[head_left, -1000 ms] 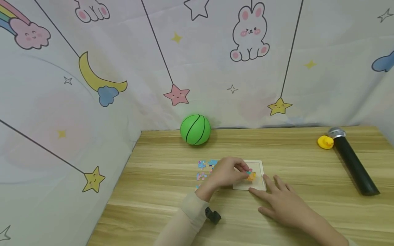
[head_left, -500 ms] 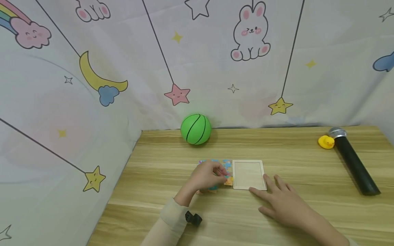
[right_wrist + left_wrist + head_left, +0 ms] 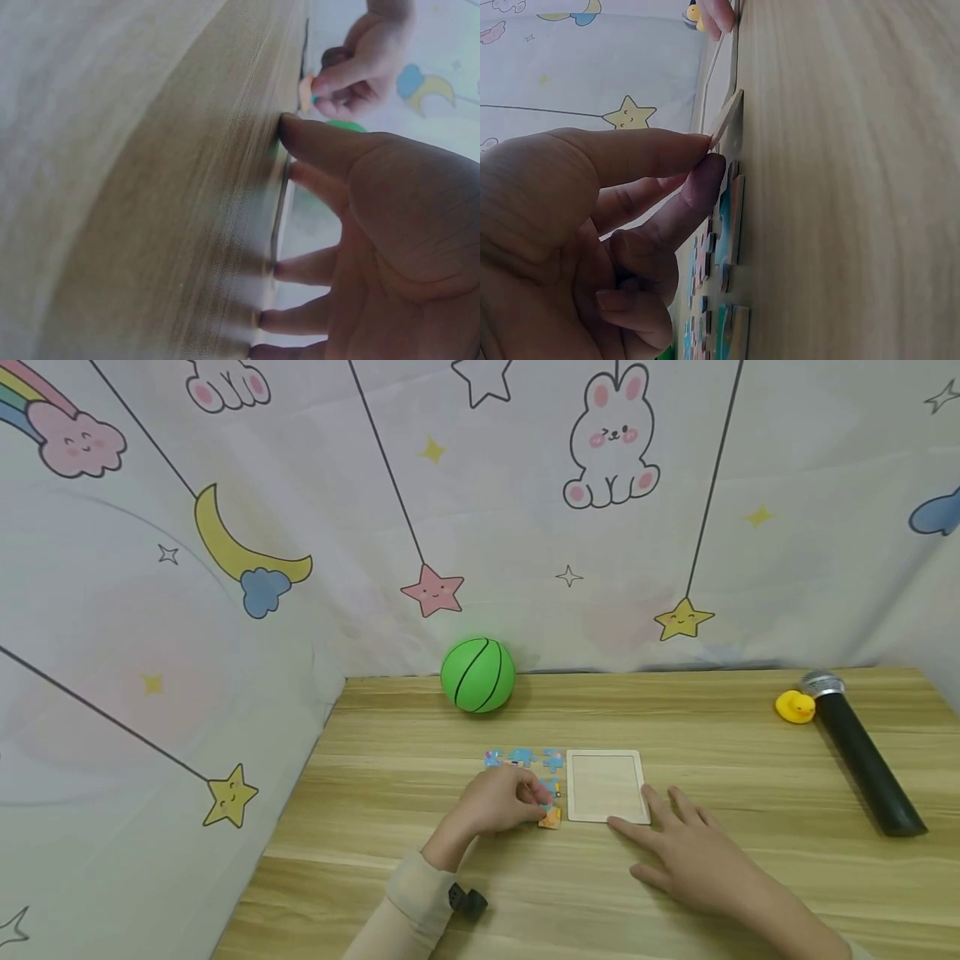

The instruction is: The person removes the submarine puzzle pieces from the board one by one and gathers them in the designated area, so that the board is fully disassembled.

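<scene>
My left hand [image 3: 498,797] pinches an orange and teal puzzle piece [image 3: 551,818] between thumb and fingertips, left of the wooden frame. The left wrist view has this puzzle piece [image 3: 727,118] tilted, one edge near the tabletop. Several blue and pink puzzle pieces [image 3: 522,757] lie on the table around and partly under that hand. The square wooden puzzle tray [image 3: 604,822] lies flat with a bare inside. At its lower right corner my right hand [image 3: 693,852] rests with spread fingers, fingertips touching the rim. In the right wrist view those fingers [image 3: 307,266] are straight.
A green ball [image 3: 477,675] stands at the back of the wooden table [image 3: 360,843]. On the right lie a yellow rubber duck [image 3: 794,707] and a black microphone [image 3: 866,760]. A patterned cloth [image 3: 510,527] hangs behind.
My left hand has carried the orange puzzle piece out of the tray, leftward and then slightly toward me, beside the other pieces. My right hand has stayed in place.
</scene>
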The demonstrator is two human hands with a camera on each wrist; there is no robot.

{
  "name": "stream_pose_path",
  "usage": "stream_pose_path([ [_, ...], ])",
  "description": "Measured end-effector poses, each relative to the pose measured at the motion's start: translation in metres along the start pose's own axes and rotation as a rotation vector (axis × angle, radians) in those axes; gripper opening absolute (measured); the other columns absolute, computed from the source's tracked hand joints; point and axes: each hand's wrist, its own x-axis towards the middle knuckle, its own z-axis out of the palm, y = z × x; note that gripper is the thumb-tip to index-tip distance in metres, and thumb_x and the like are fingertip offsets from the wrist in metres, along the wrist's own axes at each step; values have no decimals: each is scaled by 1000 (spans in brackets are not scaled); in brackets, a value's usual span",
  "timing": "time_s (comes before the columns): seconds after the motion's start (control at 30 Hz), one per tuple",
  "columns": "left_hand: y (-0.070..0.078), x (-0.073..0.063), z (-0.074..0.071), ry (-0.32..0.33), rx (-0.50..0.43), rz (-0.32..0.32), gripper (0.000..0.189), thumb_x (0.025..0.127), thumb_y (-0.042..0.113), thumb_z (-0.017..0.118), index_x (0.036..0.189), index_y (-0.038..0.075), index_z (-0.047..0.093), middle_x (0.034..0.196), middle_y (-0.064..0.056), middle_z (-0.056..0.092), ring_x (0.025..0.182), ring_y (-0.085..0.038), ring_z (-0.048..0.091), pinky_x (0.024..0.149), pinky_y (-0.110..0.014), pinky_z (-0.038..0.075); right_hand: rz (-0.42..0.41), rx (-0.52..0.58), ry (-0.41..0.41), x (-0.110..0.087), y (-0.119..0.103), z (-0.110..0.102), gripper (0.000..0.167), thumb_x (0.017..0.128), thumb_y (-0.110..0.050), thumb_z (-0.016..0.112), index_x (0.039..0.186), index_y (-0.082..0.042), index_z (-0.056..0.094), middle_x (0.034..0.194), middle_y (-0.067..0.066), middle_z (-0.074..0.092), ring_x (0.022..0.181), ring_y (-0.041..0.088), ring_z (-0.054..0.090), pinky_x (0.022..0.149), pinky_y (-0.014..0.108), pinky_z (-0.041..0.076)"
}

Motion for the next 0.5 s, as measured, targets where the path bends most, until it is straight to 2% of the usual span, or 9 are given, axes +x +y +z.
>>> stream_pose_path([
  [0.27,0,-1,0,14,77,29,14,87,18,84,80,27,76,70,17,65,71,-2,59,68,-27,47,-5,-3,17,1,0,0,53,94,-47,74,144,-35,62,151,28,47,133,63,42,95,75,41],
  [0.5,5,-3,-5,36,95,61,9,88,20,84,84,24,77,72,18,65,70,0,59,65,-26,48,-8,-5,16,2,0,-1,53,94,-47,74,144,-35,62,151,28,48,132,63,43,95,75,41],
])
